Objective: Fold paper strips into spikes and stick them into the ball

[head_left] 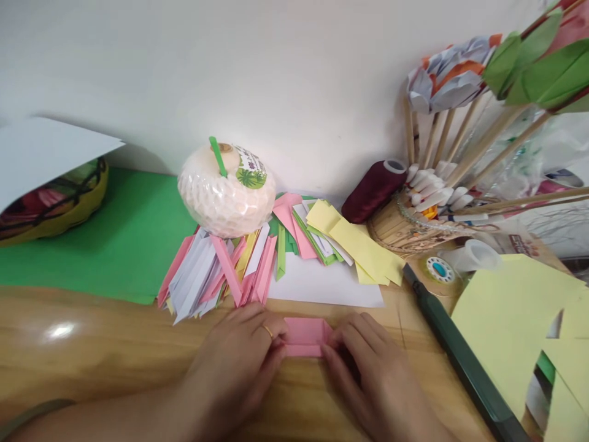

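One pink paper [304, 336], on the near middle part of the wooden table [115, 344], between two hands: left hand [246, 347] at one end, right hand [370, 362] at the other. Oblong in outline, with one crease running lengthwise near the lower edge and a slanting fold at the right end; both ends partly covered by fingers.

Left hand back upward, fingers curled together, nearly closed, thumb and forefinger pinching the left end; one gold ring [267, 331] on a finger. Right hand angled inward, fingers bent, thumb and forefinger closed on the right end.

Just beyond, many folded strips [197, 276] in pink, white, yellow and green, too overlapped to count. To their right, flat slips [359, 242] in yellow, pink, green and white, also uncountable, partly on one white sheet [313, 282]. Behind, one wrapped coconut [225, 190] with one green tab.

Farther right, one long dark green tool [453, 344], one small bobbin [440, 269], one translucent cup [481, 255], several yellow sheets [501, 313]. Beyond these, one dark red spool [375, 190] against one woven holder [396, 227] full of sticks, and two paper flowers [453, 77] above. Far left, one green sheet [133, 233] under one bowl [78, 215], with white paper [50, 153] on top.
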Motion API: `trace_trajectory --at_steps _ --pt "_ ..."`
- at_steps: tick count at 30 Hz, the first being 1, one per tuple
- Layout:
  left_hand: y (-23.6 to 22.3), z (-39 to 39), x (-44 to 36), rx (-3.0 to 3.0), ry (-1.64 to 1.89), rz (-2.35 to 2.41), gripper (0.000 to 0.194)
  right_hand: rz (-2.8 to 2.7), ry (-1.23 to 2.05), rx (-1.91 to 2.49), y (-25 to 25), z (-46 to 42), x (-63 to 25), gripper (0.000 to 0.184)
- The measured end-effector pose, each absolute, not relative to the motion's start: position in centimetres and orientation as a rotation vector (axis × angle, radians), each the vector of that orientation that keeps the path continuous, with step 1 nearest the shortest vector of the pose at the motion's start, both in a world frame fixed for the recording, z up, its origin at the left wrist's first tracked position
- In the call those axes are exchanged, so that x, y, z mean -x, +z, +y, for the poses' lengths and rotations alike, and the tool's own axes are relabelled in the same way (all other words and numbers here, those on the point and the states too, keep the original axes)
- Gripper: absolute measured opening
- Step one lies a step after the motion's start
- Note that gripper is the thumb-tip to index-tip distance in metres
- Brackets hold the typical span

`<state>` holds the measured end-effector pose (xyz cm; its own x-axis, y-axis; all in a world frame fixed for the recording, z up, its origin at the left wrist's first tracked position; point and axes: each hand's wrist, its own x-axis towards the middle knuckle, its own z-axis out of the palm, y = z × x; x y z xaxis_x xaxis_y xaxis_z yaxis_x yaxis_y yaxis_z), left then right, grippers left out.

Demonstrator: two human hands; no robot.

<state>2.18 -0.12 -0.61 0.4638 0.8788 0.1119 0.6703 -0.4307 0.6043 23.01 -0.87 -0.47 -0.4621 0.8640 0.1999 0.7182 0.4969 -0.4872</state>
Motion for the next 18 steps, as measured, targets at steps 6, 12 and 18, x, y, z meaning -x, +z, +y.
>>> trace_trajectory --at_steps 6,12,18 --pt "-0.36 0.09 -2.27 -2.297 0.576 1.290 0.017 -2.338 0.395 1.320 -0.66 -0.79 -22.89 0.017" --pt "-0.25 0.16 -2.44 -2.395 0.580 1.271 0.019 -2.369 0.277 1.325 -0.81 -0.67 -22.63 0.019" --pt "0.04 0.17 -2.72 -2.458 0.419 1.299 0.021 -2.393 0.284 1.331 -0.69 -0.50 -22.79 0.018"
